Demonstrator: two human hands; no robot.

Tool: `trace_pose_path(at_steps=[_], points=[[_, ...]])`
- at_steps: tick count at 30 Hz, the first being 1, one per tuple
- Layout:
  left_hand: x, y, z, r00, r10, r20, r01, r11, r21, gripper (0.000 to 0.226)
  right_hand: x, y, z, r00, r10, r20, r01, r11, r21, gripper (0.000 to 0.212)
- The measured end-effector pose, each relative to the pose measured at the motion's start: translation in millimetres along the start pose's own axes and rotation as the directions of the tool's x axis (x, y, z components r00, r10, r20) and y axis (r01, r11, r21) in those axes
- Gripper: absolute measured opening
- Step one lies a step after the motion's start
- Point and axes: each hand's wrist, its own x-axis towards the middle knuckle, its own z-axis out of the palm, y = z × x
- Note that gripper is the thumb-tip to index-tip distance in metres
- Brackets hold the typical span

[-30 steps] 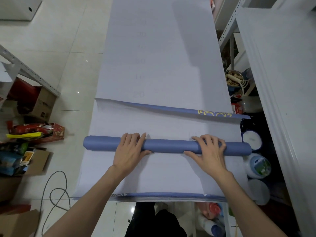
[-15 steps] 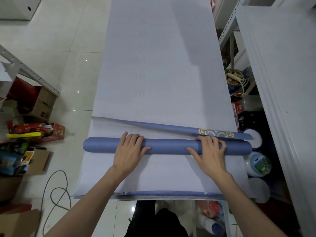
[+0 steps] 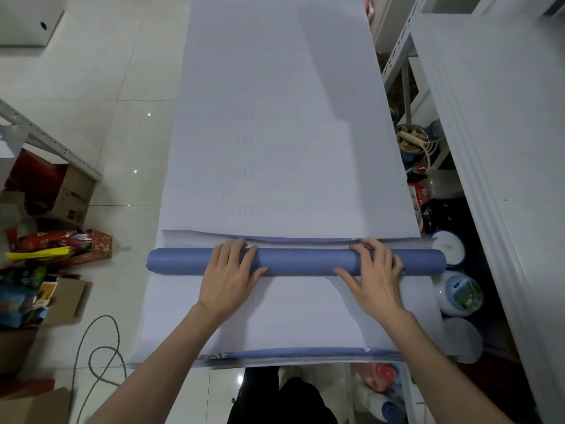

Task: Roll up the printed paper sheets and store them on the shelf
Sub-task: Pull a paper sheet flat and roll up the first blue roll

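Step in hand: rolling. The blue rolled-up paper tube (image 3: 299, 262) lies crosswise on the long white printed paper sheets (image 3: 290, 117), close to the person's end. Its far side is just at a lifted blue-backed sheet edge (image 3: 305, 240).

The left hand (image 3: 229, 280) is left of the tube's centre and the right hand (image 3: 374, 280) is right of it. The fingers (image 3: 235, 252) of both are nearly straight and draped over the tube's top, thumbs splayed on the near side. They press on it and clasp nothing.

To do it well, probably:
- Push both palms forward evenly so the tube runs square to the sheets' long edges (an uneven push would cone the ends).
- Bear down so the wraps wind tight.
- Feed the lifted edge in flat, as it could buckle.

The grey metal shelf rack (image 3: 397, 53) stands to the right; storing is not yet begun.
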Motion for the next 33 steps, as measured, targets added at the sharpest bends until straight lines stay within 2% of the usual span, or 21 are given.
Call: trace_pose_path(at_steps=[4, 7, 10, 13, 16, 22, 27, 30, 33], points=[[0.9, -3.9, -0.4, 0.998, -0.011, 0.063, 0.009, 1.000, 0.022, 0.059, 7.0, 5.6, -3.9, 0.998, -0.042, 0.047, 0.045, 0.997, -0.066, 0.072], [13.9, -6.6, -2.8, 0.995, -0.033, 0.097, 0.038, 0.998, -0.041, 0.054, 19.4, 5.2, -7.4, 0.996, -0.020, 0.089, 0.022, 1.000, -0.022, 0.076], [16.7, -3.5, -3.1, 0.991, -0.015, 0.132, 0.022, 0.999, -0.047, 0.046, 23.6, 3.2, -3.4, 0.990, 0.002, 0.141, -0.003, 1.000, 0.009, 0.069], [13.5, -2.7, -1.4, 0.969, 0.016, 0.248, -0.017, 1.000, 0.002, 0.065, 27.0, 10.3, -8.0, 0.978, -0.094, 0.184, 0.092, 0.996, 0.019, 0.070], [20.2, -5.3, 2.0, 0.960, 0.005, 0.279, -0.009, 1.000, 0.013, 0.062, 31.4, 13.8, -14.5, 0.968, -0.149, 0.204, 0.168, 0.983, -0.078, 0.063], [54.3, -10.3, -0.9, 0.939, -0.053, 0.339, 0.033, 0.997, 0.065, 0.045, 49.4, 0.2, -13.2, 0.979, -0.043, 0.201, 0.100, 0.955, -0.280, 0.046], [80.8, -36.0, -42.9, 0.965, -0.043, 0.257, 0.033, 0.998, 0.045, 0.037, 59.4, -27.2, -41.1, 0.996, -0.051, 0.067, 0.067, 0.965, -0.255, 0.038], [105.4, -54.6, -81.6, 0.976, 0.015, 0.219, -0.020, 1.000, 0.023, 0.045, 64.9, -47.6, -71.1, 0.996, -0.035, -0.083, 0.019, 0.984, -0.178, 0.037], [142.6, -61.9, -111.5, 0.981, 0.107, 0.160, -0.110, 0.994, 0.013, 0.045, 66.4, -56.7, -103.6, 0.980, 0.012, -0.199, -0.048, 0.983, -0.175, 0.039]])
